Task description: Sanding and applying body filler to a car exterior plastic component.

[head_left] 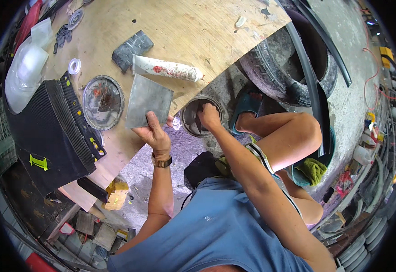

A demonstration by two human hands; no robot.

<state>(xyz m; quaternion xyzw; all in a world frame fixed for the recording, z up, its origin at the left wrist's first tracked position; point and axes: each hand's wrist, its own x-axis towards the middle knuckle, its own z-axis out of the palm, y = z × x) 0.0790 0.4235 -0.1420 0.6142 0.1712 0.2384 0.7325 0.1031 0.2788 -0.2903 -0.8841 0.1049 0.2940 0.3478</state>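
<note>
My left hand [157,137] grips a flat grey square plate [149,100] by its lower edge, thumb on top, over the edge of the wooden table. My right hand [210,116] reaches into a round open can [189,119] standing low beside the table. Its fingers are closed, and a dark edge shows by them, but whatever they hold is mostly hidden. Just beyond the plate lies a white squeeze tube [166,69] with red print, its tip toward the table edge. A dark grey rectangular block [132,50] rests behind the tube. Left of the plate is a round, stained lid [90,104].
The wooden table [198,27] spans the upper left. On its left lie a black panel [44,131] with yellow clips, plastic wrap [26,72] and a white ring [74,66]. Tyres [275,68] and long black strips [313,90] are at the right, by my legs.
</note>
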